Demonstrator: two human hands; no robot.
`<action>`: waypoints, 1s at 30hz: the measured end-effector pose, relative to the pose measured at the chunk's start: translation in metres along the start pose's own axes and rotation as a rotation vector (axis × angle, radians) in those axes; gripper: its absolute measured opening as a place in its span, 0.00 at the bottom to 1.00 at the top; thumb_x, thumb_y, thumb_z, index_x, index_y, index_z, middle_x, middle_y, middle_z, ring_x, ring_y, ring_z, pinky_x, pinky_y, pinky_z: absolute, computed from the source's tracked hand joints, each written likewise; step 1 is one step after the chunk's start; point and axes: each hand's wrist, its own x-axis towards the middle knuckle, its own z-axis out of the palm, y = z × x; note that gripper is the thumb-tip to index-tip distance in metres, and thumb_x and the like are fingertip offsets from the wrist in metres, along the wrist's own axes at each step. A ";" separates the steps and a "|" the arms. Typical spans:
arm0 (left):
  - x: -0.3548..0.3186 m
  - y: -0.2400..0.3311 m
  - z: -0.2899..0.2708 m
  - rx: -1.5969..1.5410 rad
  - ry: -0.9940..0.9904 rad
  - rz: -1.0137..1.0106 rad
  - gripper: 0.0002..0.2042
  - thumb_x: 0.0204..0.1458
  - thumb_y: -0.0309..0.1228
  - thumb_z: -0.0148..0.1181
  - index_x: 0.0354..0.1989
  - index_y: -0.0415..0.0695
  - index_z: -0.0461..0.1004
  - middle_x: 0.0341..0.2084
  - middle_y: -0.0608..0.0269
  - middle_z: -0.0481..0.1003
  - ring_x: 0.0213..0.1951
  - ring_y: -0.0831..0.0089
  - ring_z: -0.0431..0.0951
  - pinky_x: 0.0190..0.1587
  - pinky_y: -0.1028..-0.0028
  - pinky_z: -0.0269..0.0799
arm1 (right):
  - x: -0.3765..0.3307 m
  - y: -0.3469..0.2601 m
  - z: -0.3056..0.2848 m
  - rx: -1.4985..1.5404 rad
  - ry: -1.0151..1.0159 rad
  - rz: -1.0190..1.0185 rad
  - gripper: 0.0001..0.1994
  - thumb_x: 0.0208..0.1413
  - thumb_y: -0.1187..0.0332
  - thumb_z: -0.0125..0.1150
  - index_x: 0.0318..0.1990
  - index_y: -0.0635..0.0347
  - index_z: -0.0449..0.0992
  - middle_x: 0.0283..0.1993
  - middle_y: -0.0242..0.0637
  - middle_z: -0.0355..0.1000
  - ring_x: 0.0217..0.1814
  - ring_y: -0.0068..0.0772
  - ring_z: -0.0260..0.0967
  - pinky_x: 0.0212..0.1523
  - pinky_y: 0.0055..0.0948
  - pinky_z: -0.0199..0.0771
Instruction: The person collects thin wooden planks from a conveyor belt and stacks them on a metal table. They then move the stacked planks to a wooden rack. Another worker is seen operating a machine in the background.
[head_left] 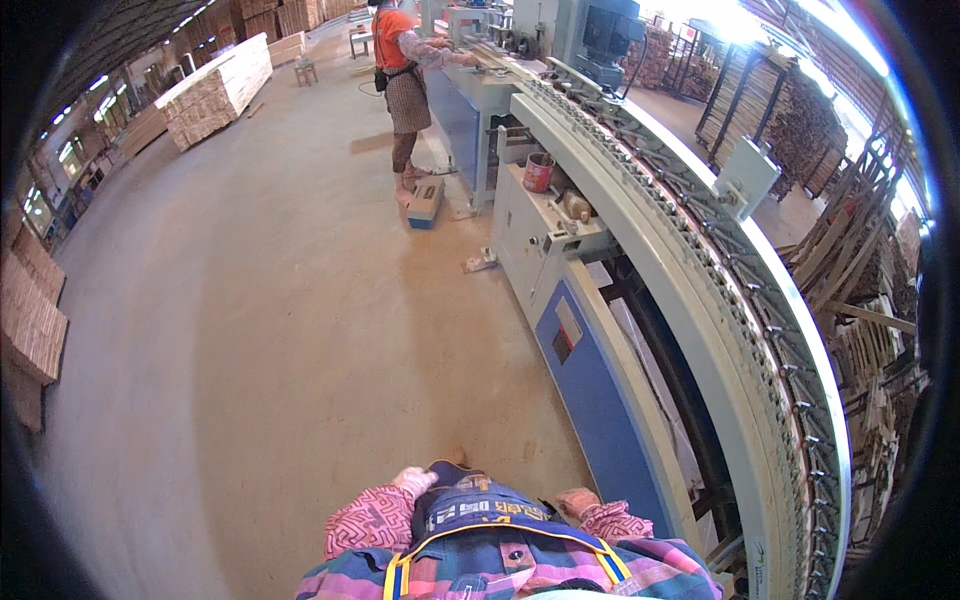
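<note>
Into the head view now, down past a plaid shirt (500, 562) and straight to the hands, low at the waist. First to the left hand (415, 481), out of a red-patterned sleeve (370, 520), right up against the left edge of the dark blue apron (480, 512), seemingly curled; cannot tell whether clamped on the cloth or just resting beside it. Across to the right hand (578, 502), near the apron's other edge, small and partly blurred; cannot tell here either whether fingers together or apart, or holding anything. So, apron between the two hands, with yellow-and-blue straps (615, 566) and print across the front. Just ahead and to the right of the right hand, a blue machine panel (600, 400); above that, a long pale beam (665, 265), bending away through the lens. Farther ahead of the right hand, on the machine, a red can (538, 172). Well ahead of the left hand, over the concrete floor (300, 300), a co-worker (390, 45) in orange, and near those feet a yellow-and-blue box (427, 200). Far left of the left hand, stacked boards (32, 315); far right of the right hand, beyond the beam, loose slats (850, 250).
</note>
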 end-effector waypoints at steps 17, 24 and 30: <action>0.115 -0.016 -0.199 0.127 0.005 0.044 0.16 0.59 0.39 0.45 0.54 0.59 0.73 0.48 0.46 0.75 0.57 0.53 0.72 0.58 0.58 0.68 | 0.311 -0.038 -0.311 0.368 -0.077 -0.172 0.21 0.54 0.50 0.51 0.52 0.42 0.78 0.55 0.36 0.74 0.57 0.41 0.70 0.57 0.35 0.68; 0.235 -0.104 -0.166 -0.219 0.160 0.298 0.21 0.50 0.49 0.51 0.47 0.51 0.76 0.36 0.50 0.79 0.41 0.58 0.80 0.40 0.58 0.75 | 0.409 0.016 -0.479 0.511 -0.094 -0.050 0.25 0.53 0.44 0.54 0.54 0.44 0.77 0.58 0.41 0.72 0.61 0.45 0.67 0.62 0.37 0.63; 0.285 -0.004 -0.375 0.155 0.247 0.140 0.15 0.56 0.40 0.47 0.41 0.46 0.77 0.38 0.45 0.78 0.41 0.50 0.78 0.41 0.58 0.75 | 0.505 0.068 -0.598 0.439 0.118 -0.039 0.26 0.55 0.44 0.53 0.56 0.45 0.75 0.56 0.41 0.73 0.59 0.45 0.69 0.60 0.38 0.66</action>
